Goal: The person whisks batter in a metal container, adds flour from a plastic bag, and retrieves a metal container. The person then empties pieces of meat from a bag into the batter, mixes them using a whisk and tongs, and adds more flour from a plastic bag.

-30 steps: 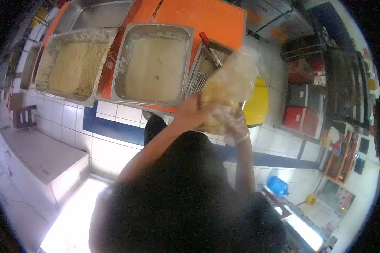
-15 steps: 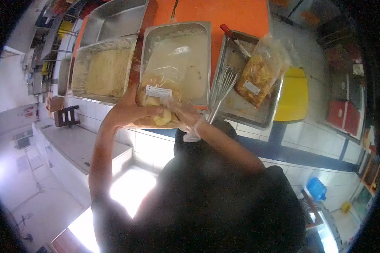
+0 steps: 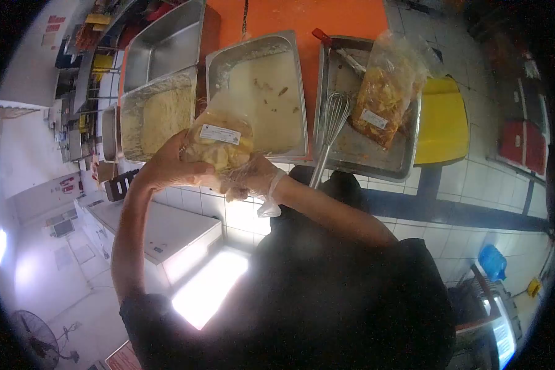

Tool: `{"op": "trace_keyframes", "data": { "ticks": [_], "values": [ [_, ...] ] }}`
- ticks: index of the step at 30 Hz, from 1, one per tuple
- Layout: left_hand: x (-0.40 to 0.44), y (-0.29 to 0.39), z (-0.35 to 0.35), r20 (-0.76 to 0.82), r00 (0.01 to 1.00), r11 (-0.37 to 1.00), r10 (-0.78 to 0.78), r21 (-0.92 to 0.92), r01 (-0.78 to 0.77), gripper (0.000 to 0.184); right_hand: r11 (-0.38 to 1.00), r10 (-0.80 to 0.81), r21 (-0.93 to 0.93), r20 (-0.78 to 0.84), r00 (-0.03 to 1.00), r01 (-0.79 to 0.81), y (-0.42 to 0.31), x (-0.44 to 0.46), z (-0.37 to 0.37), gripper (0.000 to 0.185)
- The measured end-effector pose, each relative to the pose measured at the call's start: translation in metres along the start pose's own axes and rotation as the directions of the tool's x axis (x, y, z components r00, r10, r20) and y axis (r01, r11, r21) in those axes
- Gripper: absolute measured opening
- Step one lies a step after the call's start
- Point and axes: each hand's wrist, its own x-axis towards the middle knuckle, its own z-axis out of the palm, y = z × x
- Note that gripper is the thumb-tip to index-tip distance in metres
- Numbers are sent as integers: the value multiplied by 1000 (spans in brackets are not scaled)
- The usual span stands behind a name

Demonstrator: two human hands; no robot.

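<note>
A clear plastic bag (image 3: 211,153) with a white label and pale yellowish pieces inside is held in front of me, at the near edge of the pans. My left hand (image 3: 166,168) grips its left side, thumb across the front. On the right, my right hand (image 3: 256,176), in a clear plastic glove, closes around the lower part of the bag; some fingertips are hidden. Just beyond the bag sits a metal pan of whitish liquid (image 3: 268,86) with a few brownish bits in it. To its left is a pan of pale flour-like powder (image 3: 166,120).
A deep metal pan (image 3: 166,40) stands at the back left of the orange table (image 3: 327,15). On the right, a metal tray (image 3: 376,165) holds a whisk (image 3: 332,126), a red-handled utensil (image 3: 345,52) and a labelled bag of orange-yellow food (image 3: 382,102). A yellow object (image 3: 443,123) stands beside it.
Both hands have lifted the bag off the near part of the liquid pan and drawn it left and upright. More of the liquid now shows. The view has shifted slightly.
</note>
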Motion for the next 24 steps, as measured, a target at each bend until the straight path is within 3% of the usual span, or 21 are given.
{"op": "trace_keyframes", "data": {
  "ticks": [1, 2, 4, 5, 7, 8, 10, 11, 12, 13, 15, 16, 18, 19, 20, 22, 24],
  "values": [
    [2, -1, -3, 3, 1000, 1000, 1, 5, -1, 77, 1000, -5, 3, -2, 1000, 5, 5, 6, -4, 48],
    [5, -7, -7, 7, 999, 999, 37, -3, -37, 71, 912, -173, -366, 66, 983, 185, 17, 17, -11, 41],
    [7, 3, -9, 12, 997, 997, 75, -9, -75, 64, 662, -301, -665, 186, 935, 346, 18, 22, -13, 35],
    [6, 13, -14, 42, 998, 998, 45, 45, -46, 55, 639, -429, -576, 283, 858, 510, 18, 23, -16, 38],
    [4, 26, -17, 68, 998, 994, 14, 106, -21, 47, 587, -555, -467, 363, 748, 662, 18, 26, -11, 42],
    [4, 30, -17, 40, 998, 995, 39, 89, -43, 38, 778, -465, -388, 176, 868, 495, 20, 30, -4, 46],
    [7, 32, -19, 16, 998, 995, 64, 77, -65, 29, 916, -323, -252, 1, 946, 313, 11, 31, 9, 50],
    [10, 31, -24, 30, 998, 988, 54, 140, -58, 25, 971, -141, 191, -40, 989, 146, 6, 29, 14, 55],
    [15, 29, -27, 45, 998, 978, 46, 204, -54, 22, 801, 41, 597, 7, 999, -37, 1, 28, 18, 60],
    [18, 24, -29, 53, 997, 975, 48, 214, -58, 22, 799, 30, 601, 2, 1000, -25, 1, 35, 20, 60],
    [22, 16, -29, 6, 998, 924, 58, 377, -56, 22, 527, -142, 829, -134, 981, 189, 5, 54, 23, 56],
    [20, 22, -25, 15, 998, 919, 62, 389, -63, 22, 519, -155, 831, -139, 978, 201, 9, 62, 17, 56],
    [12, 34, -14, 31, 996, 976, 78, 199, -83, 24, 654, -95, 741, -123, 988, 155, 11, 71, 10, 50],
    [12, 32, -17, 40, 996, 974, 80, 210, -87, 24, 693, -78, 707, -120, 990, 141, 7, 73, 11, 47],
    [15, 26, -23, 101, 978, 891, 181, 404, -207, 25, 695, -65, 700, -167, 984, 165, 5, 77, 13, 45],
    [9, 38, -20, 183, 947, 756, 265, 571, -321, 26, 704, -29, 681, -255, 967, 201, -7, 77, 23, 42],
    [-6, 55, -19, -21, 988, 889, 152, 441, -127, 26, 720, 14, 658, -333, 943, 222, -13, 75, 30, 38]
  ]
}}
